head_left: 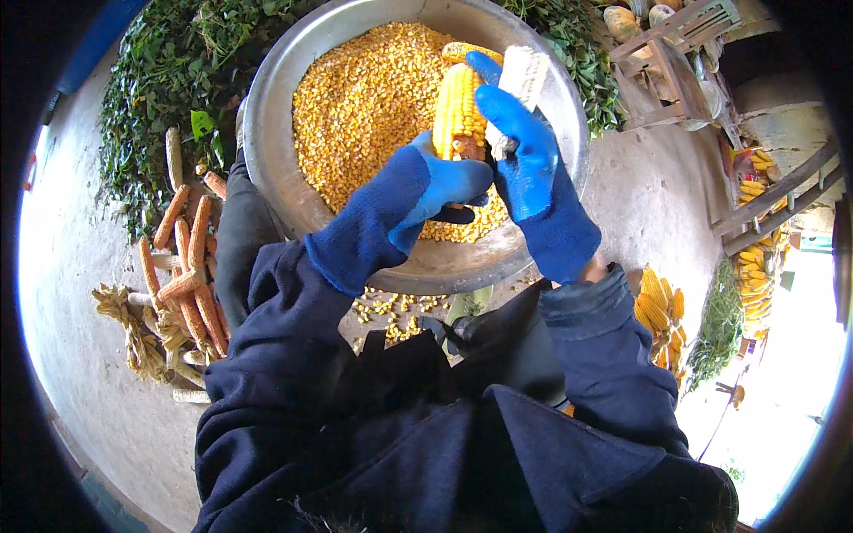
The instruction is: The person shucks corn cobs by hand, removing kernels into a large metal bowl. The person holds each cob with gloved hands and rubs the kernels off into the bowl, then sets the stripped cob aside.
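Observation:
Over a wide metal basin [267, 115] of loose yellow corn kernels [355, 93], both my hands, in blue gloves, are close together. My left hand [431, 185] is closed around the lower end of a yellow ear of corn [458, 105], which stands tip up with kernels on its visible side. Held by my right hand [530, 151] is a bare white corn cob [526, 73], tilted alongside the ear. Its fingers wrap around the cob and partly hide it. Where cob and ear meet is hidden by the gloves. Another yellow ear [475, 51] shows just behind the held one.
Bare reddish and white cobs [191, 266] are piled on the floor at the left, with dry husks [133, 342]. Spilled kernels [404, 315] lie before the basin. Full ears [659, 306] lie at the right. Green leafy plants [169, 80] and a wooden chair-like frame [671, 71] stand farther back.

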The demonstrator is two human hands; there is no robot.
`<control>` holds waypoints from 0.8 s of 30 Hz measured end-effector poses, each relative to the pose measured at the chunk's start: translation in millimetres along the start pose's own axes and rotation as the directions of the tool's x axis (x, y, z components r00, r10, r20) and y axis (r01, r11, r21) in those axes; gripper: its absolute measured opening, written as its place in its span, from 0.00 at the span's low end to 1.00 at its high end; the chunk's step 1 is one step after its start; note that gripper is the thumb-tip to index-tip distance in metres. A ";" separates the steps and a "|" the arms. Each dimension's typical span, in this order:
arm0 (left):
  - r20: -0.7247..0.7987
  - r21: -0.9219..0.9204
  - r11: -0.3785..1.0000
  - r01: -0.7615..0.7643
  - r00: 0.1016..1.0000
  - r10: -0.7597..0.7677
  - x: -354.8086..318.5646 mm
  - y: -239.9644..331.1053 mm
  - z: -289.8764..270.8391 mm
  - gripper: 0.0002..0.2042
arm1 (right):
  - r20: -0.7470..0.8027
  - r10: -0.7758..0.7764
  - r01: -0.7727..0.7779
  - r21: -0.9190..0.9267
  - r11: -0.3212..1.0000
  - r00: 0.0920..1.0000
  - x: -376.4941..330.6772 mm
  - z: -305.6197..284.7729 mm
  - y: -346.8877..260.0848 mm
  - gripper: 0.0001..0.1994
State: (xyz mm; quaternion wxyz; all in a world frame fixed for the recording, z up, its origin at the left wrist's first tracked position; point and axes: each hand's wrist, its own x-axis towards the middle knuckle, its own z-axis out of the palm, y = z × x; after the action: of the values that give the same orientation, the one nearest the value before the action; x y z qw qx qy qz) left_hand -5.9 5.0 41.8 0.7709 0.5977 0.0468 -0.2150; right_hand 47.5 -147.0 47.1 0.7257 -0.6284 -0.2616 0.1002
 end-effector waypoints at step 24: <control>-0.146 0.535 0.836 -0.119 0.962 0.231 10.3 -14.0 -7.4 0.22 | -0.067 0.016 -0.017 -0.006 1.000 0.998 14.5 -25.6 -1.7 0.23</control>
State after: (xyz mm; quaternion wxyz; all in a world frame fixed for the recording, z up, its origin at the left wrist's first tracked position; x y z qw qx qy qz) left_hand -0.6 6.4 23.7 0.5873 0.8048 0.0106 -0.0853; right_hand 72.4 -162.5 50.6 0.7310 -0.6361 -0.2321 0.0841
